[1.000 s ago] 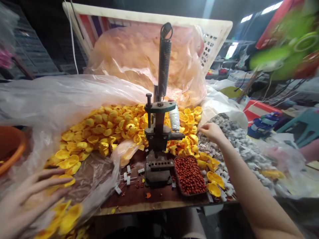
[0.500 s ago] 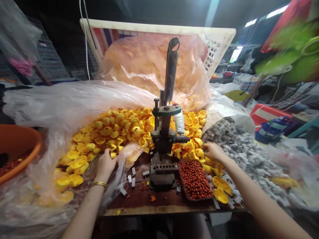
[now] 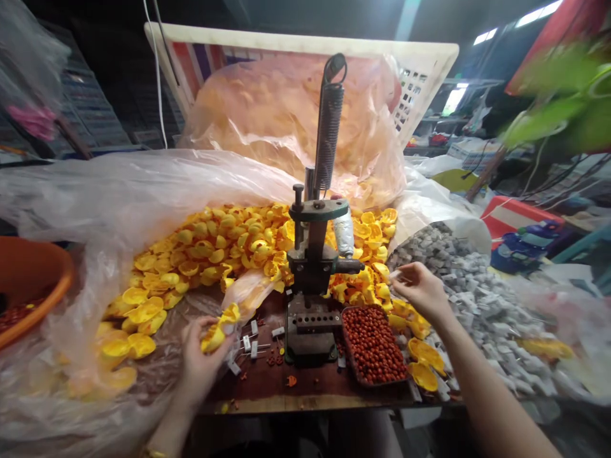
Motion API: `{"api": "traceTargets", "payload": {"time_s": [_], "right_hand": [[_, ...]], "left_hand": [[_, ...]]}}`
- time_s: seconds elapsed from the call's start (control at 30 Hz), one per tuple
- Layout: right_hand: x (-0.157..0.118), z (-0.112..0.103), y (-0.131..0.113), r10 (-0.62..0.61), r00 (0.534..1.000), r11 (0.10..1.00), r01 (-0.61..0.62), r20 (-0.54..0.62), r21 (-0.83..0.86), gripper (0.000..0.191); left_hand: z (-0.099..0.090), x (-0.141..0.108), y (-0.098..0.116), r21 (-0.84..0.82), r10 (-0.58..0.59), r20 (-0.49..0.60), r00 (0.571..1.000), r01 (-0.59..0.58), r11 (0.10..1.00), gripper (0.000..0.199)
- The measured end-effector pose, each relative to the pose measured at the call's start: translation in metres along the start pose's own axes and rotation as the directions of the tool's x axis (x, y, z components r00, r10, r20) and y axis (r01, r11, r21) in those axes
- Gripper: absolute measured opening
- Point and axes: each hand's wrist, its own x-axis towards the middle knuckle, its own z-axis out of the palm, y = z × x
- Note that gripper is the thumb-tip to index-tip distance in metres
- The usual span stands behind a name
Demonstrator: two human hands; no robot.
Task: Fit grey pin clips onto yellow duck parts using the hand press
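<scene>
Left hand (image 3: 200, 356) grips yellow caps (image 3: 216, 331) near the press (image 3: 312, 280), handy for loading. Right hand (image 3: 420, 289) pinches a grey clip (image 3: 397, 275) off the right pile (image 3: 472, 286).

one head-worn view; looks forward and down, close over bench (image 3: 305, 388)

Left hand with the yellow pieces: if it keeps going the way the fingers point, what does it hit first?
Probably the small white pin parts just right of the left hand, then the press base; depth unclear.
</scene>
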Motion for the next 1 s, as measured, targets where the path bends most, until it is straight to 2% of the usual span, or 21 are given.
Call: {"api": "traceTargets", "payload": {"time_s": [0.07,0.13,0.23,0.33,0.4,0.47,0.5,0.57,0.67,0.8,0.9,1.0], "right_hand": [[-0.027,0.021,-0.03,-0.018,0.998,0.938,-0.005,0.064,0.347,0.036],[-0.055,0.047,-0.057,-0.035,0.992,0.862,-0.032,0.122,0.506,0.035],[-0.09,0.082,-0.081,-0.013,0.984,0.777,-0.101,0.176,0.621,0.031],[-0.112,0.098,-0.089,0.026,0.969,0.728,-0.188,0.246,0.66,0.028],[-0.122,0.1,-0.092,0.038,0.966,0.735,-0.199,0.255,0.648,0.027],[-0.131,0.099,-0.095,0.019,0.973,0.773,-0.16,0.229,0.613,0.024],[-0.136,0.098,-0.097,-0.01,0.977,0.8,-0.12,0.213,0.588,0.023],[-0.145,0.098,-0.101,-0.1,0.98,0.858,-0.002,0.17,0.514,0.02],[-0.155,0.105,-0.104,-0.264,0.959,0.91,0.211,0.106,0.357,0.016],[-0.158,0.114,-0.103,-0.383,0.922,0.902,0.362,0.049,0.234,0.013],[-0.157,0.117,-0.102,-0.471,0.881,0.875,0.462,0.034,0.146,0.01],[-0.157,0.119,-0.105,-0.513,0.854,0.858,0.513,0.088,0.025,0.012]], "left_hand": [[0.02,-0.022,0.011,-0.102,-0.075,0.125,0.989,0.088,0.991,0.048],[0.04,-0.043,0.026,-0.166,-0.119,0.239,0.964,0.161,0.973,0.047],[0.063,-0.071,0.047,-0.237,-0.125,0.304,0.945,0.202,0.95,0.049],[0.071,-0.086,0.061,-0.341,-0.067,0.438,0.897,0.234,0.91,0.05],[0.071,-0.088,0.064,-0.362,0.011,0.427,0.904,0.16,0.918,0.046],[0.068,-0.086,0.063,-0.302,0.089,0.327,0.941,0.015,0.953,0.04],[0.067,-0.084,0.062,-0.251,0.128,0.27,0.954,-0.059,0.966,0.038],[0.066,-0.083,0.057,-0.165,0.218,0.234,0.947,-0.183,0.969,0.034],[0.066,-0.084,0.049,-0.127,0.402,0.271,0.875,-0.381,0.916,0.03],[0.066,-0.086,0.045,-0.055,0.574,0.332,0.749,-0.592,0.804,0.036],[0.065,-0.083,0.046,-0.008,0.62,0.341,0.707,-0.657,0.754,0.032],[0.066,-0.08,0.046,0.017,0.662,0.318,0.678,-0.703,0.711,0.024]]}}
